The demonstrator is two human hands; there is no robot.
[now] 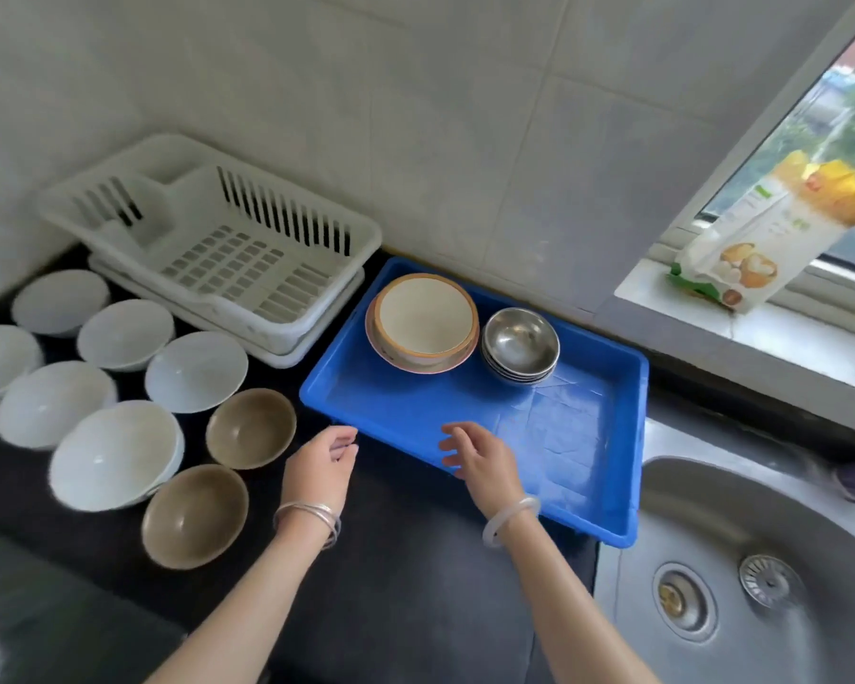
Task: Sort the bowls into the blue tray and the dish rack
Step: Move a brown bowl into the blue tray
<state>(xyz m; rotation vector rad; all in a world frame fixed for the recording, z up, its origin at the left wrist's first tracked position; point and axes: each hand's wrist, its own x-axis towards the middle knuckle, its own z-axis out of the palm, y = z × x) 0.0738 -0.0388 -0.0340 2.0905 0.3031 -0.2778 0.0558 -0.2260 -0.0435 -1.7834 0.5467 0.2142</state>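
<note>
Head cam: left hand (pixel 323 464) and right hand (pixel 482 464) hover loose and empty by the blue tray (pixel 406 402). Brown bowls (pixel 250 428) look breakable and slick, so I'd pinch a rim.

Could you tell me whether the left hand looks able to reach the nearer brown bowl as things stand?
Probably yes: the left hand is empty, hovering just right of the nearer brown bowl, with only bare counter between them and nothing resting in the bowl.
</note>
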